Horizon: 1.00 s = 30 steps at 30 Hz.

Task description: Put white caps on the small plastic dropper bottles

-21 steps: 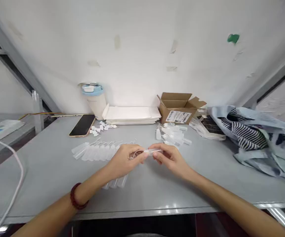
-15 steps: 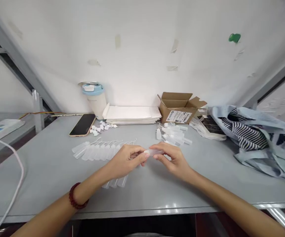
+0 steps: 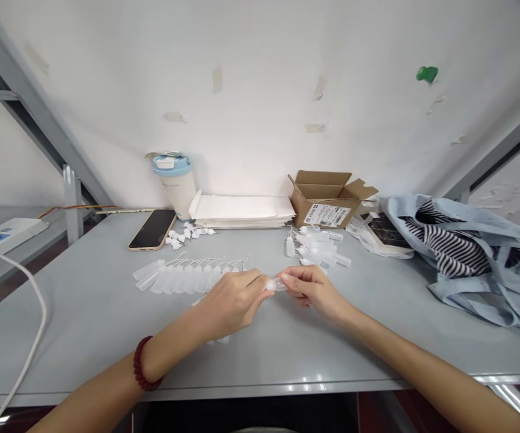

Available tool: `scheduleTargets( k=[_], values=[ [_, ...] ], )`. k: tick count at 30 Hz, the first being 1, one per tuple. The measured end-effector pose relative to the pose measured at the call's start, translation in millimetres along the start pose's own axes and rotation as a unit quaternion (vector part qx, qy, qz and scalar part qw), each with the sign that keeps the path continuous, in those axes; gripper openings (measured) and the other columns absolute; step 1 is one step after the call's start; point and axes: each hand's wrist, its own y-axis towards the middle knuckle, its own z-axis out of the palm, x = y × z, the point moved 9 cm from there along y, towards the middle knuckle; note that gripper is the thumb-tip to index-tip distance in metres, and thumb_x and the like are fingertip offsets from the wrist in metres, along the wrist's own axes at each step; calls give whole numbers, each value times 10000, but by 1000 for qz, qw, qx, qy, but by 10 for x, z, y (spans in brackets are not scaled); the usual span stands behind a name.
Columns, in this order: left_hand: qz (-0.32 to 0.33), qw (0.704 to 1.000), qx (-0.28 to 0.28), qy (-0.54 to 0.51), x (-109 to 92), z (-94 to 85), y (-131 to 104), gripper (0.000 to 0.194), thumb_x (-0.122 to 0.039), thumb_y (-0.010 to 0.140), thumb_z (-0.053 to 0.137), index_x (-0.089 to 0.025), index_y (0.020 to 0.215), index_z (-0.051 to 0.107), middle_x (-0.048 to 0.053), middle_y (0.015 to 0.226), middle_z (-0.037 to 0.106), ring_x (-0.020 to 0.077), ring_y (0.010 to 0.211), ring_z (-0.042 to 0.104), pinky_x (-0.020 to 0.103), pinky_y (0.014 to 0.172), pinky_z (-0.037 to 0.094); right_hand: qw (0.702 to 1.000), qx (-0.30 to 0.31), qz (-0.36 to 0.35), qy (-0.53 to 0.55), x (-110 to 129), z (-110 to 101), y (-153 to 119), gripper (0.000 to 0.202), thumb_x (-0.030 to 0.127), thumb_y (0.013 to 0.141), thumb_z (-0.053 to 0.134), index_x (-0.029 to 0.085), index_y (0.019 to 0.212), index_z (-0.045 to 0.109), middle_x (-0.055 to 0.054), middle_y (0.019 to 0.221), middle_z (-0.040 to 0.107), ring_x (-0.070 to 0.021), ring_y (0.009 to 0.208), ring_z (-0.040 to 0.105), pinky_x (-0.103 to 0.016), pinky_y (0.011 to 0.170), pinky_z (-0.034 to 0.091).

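Between my hands, above the grey table, is a small translucent plastic bottle (image 3: 278, 284). My left hand (image 3: 238, 300) is closed on its left end, where a whitish cap or neck partly shows. The fingers of my right hand (image 3: 311, 287) pinch the other end. To the left lies a row of similar bottles (image 3: 183, 278) with thin tips pointing away from me. More bottles lie under my left forearm, mostly hidden. A loose heap of bottles (image 3: 318, 245) sits beyond my right hand. Several small white caps (image 3: 186, 233) are scattered behind the row.
A phone (image 3: 152, 230) and a blue-lidded cup (image 3: 176, 183) stand back left, beside a stack of white paper (image 3: 243, 210). An open cardboard box (image 3: 327, 201) is at the back. A light blue cloth bag (image 3: 471, 240) covers the right side. A white cable (image 3: 38, 300) hangs at left.
My left hand has turned over, its back now facing up, and its fingers have closed around the bottle's end. My right fingers have curled in more. The bottle is slightly lower.
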Motion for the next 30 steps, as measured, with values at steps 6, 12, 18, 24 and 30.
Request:
scheduleTargets(
  k=[6, 12, 18, 24, 30],
  values=[
    [76, 990, -30, 115, -164, -47, 14, 244, -169, 936, 383, -137, 737, 520, 14, 634, 500, 129, 530, 413, 265, 485, 315, 995, 28, 71, 72, -101, 38, 2, 464, 478, 750, 635, 187, 558, 329, 108, 474, 185, -24, 404, 118, -200, 379, 88],
    [59, 995, -29, 76, -107, -43, 20, 236, -196, 933, 405, -131, 762, 554, 21, 638, 527, 133, 543, 454, 264, 491, 341, 997, 40, 56, 42, -99, 32, 8, 498, 510, 767, 596, 202, 539, 278, 108, 456, 190, -24, 331, 186, -202, 336, 116],
    [-88, 994, -45, -54, 484, -199, 21, 187, -282, 907, 469, -160, 892, 610, 46, 819, 628, 143, 727, 576, 254, 660, 456, 972, -90, -90, -196, 241, -171, -42, 370, 470, 869, 457, 157, 705, 567, 41, 500, 460, -85, 460, 445, -222, 468, 340],
    [-293, 947, -31, 125, 1531, -414, -317, 277, -253, 845, 413, -130, 941, 641, 128, 954, 647, 275, 947, 584, 392, 817, 464, 825, -256, -257, -433, 507, -524, -111, 324, 337, 903, 425, 142, 1068, 624, -70, 808, 634, -168, 706, 559, -269, 576, 426],
    [-358, 918, 41, 166, 2033, -385, -526, 330, -229, 785, 397, -146, 962, 663, 132, 1044, 662, 294, 964, 599, 397, 858, 457, 660, -312, -296, -616, 522, -611, -74, 258, 237, 890, 429, 137, 1038, 615, -151, 1013, 595, -265, 936, 521, -393, 774, 435]
  ],
)
